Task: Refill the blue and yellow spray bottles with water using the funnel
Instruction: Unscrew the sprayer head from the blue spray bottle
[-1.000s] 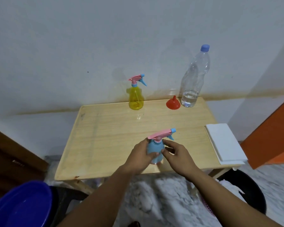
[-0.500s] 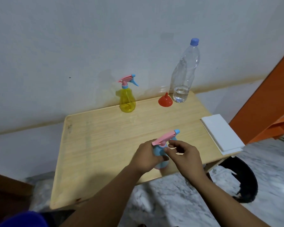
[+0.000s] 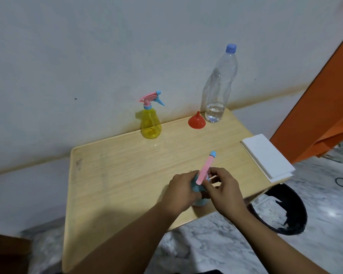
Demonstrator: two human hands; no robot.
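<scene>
In the head view, the small blue plastic spray bottle (image 3: 198, 198) is being gripped near the wooden surface's (image 3: 115, 175) front edge by the left hand (image 3: 181, 191); its pink trigger head (image 3: 204, 172) is being pinched by the right hand (image 3: 224, 191). Light and probably slippery, it is best held at the body.

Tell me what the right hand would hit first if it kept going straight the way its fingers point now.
The right hand points up-left with its fingers at the neck of the blue spray bottle, which the left hand grips. It would push into that neck and pink trigger head at once; beyond is likely the left hand, though depth is unclear.
</scene>
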